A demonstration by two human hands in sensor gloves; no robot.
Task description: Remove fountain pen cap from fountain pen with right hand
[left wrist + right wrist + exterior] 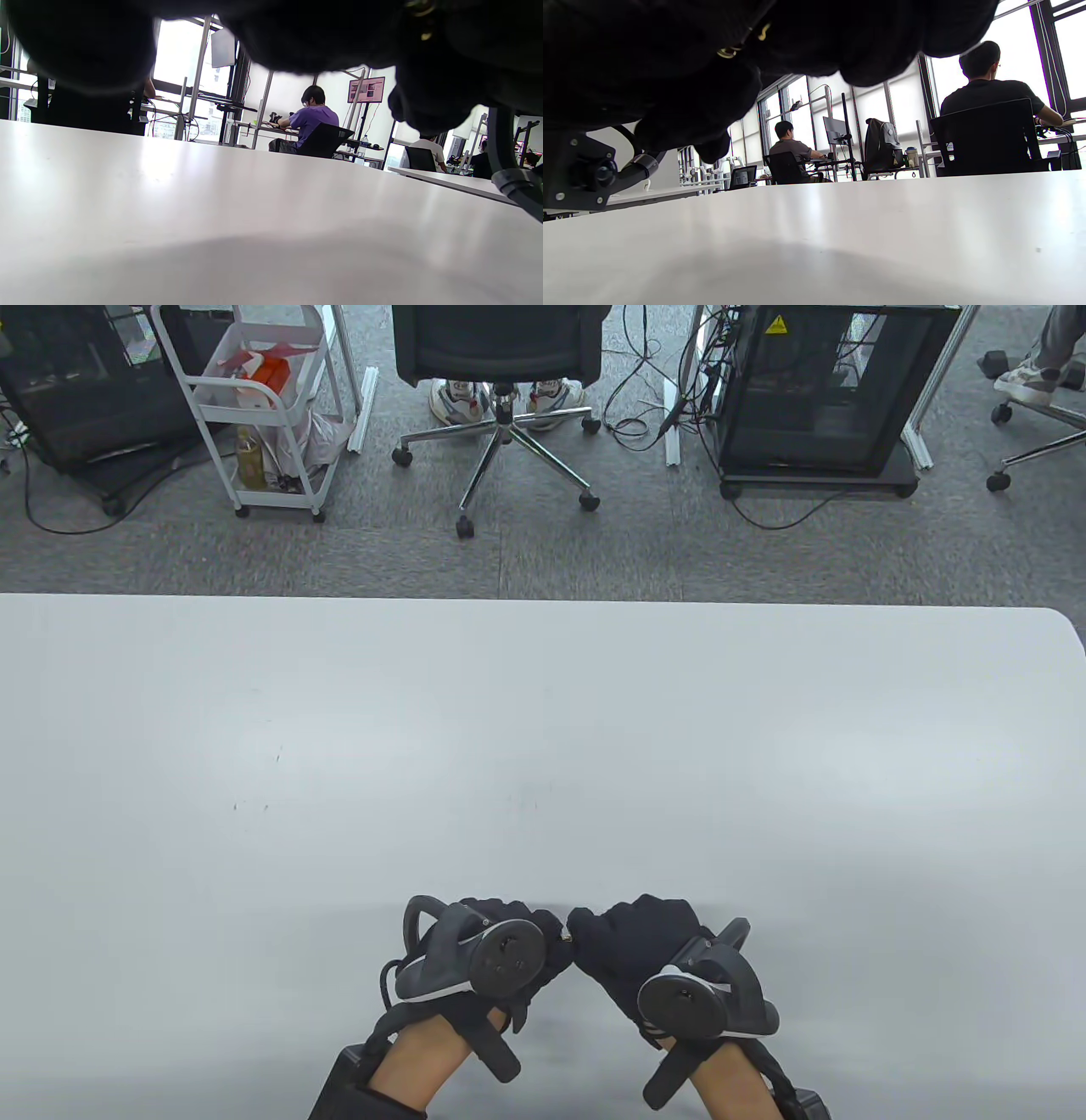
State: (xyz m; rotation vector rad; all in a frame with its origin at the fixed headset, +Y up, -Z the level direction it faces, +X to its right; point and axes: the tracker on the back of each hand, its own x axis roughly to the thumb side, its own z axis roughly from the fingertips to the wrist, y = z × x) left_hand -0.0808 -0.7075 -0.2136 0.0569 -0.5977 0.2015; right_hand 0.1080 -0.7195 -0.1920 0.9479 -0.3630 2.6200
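Note:
Both gloved hands are held together just above the white table (543,746), near its front edge. My left hand (536,931) and my right hand (592,935) are both closed into fists, knuckle to knuckle, around a fountain pen (564,935). Only a small gold part of the pen shows in the gap between them. The gold trim also shows among the dark fingers in the left wrist view (421,7) and in the right wrist view (726,53). The barrel and the cap are hidden inside the fists, so I cannot tell whether the cap is seated or loose.
The table's far edge (543,600) runs across the view, with a rounded corner at the right. Beyond it on the floor stand an office chair (501,356), a white trolley (263,407) and a black cabinet (814,390).

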